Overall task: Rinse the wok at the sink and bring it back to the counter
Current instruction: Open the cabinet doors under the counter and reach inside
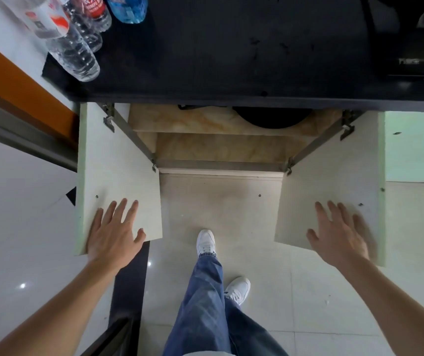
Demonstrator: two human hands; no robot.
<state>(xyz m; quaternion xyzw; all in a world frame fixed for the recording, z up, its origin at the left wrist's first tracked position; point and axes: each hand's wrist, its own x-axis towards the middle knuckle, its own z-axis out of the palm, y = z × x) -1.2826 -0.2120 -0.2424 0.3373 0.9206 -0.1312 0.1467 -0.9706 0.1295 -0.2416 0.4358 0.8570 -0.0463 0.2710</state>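
Note:
A black round shape, likely the wok [272, 120], lies inside the cabinet under the black counter [231, 60], mostly hidden by the counter's edge. Both cabinet doors stand swung wide. My left hand [114, 235] lies flat with fingers spread on the inner face of the left door [118, 163]. My right hand [339, 235] lies flat, slightly blurred, on the inner face of the right door [334, 170]. Neither hand holds anything.
Several plastic water bottles [74, 44] stand at the counter's left end. A dark stove or sink edge [421, 47] shows at the far right. My legs in jeans and white shoes [205, 242] stand on the tiled floor before the cabinet.

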